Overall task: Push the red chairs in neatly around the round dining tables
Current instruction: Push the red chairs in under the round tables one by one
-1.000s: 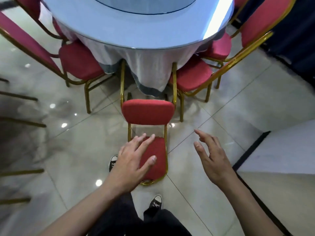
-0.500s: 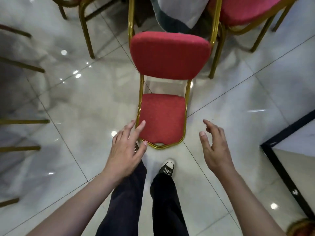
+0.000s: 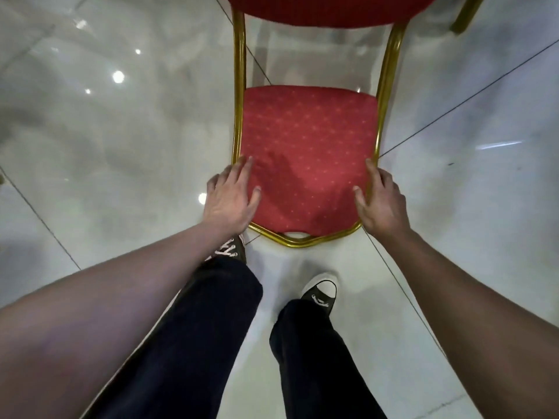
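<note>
A red chair [image 3: 305,152] with a gold metal frame fills the upper middle of the head view. Its dotted red backrest pad lies low by my feet, and the edge of its red seat shows at the top. My left hand [image 3: 231,196] holds the left side of the backrest frame, thumb on the pad. My right hand [image 3: 379,196] holds the right side the same way, thumb on the pad and fingers round the gold tube. No table is in view.
Glossy pale floor tiles [image 3: 121,146] surround the chair. My black shoes [image 3: 320,293] stand just behind the backrest's curved end. A gold leg of another chair [image 3: 464,13] shows at the top right.
The view dropped and closed in on the chair, and the table left the frame. Both hands went from hovering spread beside the backrest to holding its two sides.
</note>
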A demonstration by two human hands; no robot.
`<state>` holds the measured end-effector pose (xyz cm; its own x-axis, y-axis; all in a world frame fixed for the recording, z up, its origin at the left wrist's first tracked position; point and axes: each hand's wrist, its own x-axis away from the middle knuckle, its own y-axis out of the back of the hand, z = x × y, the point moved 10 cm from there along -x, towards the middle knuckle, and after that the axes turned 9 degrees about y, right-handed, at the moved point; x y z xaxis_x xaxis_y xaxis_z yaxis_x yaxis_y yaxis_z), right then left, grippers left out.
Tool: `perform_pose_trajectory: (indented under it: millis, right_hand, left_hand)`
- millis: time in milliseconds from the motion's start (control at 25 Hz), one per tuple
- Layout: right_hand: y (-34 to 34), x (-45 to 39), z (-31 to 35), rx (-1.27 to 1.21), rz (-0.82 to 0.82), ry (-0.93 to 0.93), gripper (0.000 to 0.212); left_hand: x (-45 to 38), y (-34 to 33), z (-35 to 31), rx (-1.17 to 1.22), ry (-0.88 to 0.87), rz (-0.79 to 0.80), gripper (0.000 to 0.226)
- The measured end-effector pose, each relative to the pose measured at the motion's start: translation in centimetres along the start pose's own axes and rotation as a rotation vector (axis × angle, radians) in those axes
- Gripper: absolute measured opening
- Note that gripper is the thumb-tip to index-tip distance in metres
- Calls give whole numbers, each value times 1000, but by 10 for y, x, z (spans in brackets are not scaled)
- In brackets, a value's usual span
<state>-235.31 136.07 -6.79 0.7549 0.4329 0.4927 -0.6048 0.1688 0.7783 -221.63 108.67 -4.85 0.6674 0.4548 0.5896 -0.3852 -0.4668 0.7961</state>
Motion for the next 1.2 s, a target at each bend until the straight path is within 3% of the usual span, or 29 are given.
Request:
perform_pose_trajectory:
  millis: [240, 360, 480, 640, 960, 1200]
  right_hand:
    - [-76, -36, -49, 113, 111, -143, 71]
    - [-100, -35, -65, -101, 164, -188, 79]
    - [-107, -36, -74, -288, 161, -154, 83]
    - [-103, -38, -79, -365, 148, -140, 81]
    - [-16, 46, -40, -220, -27, -85, 74]
    - [73, 145, 36, -102, 26, -69, 70]
  left_hand:
    - [-64, -83, 28, -80, 78, 102, 67]
    - [-79, -105, 47, 70, 186, 200, 66]
    - [-84, -120, 55, 256, 142, 332, 73]
    - [-86, -115, 60, 420, 157, 349, 73]
    - [16, -26, 53, 302, 62, 217, 79]
    - [130, 80, 59, 147, 159, 261, 87]
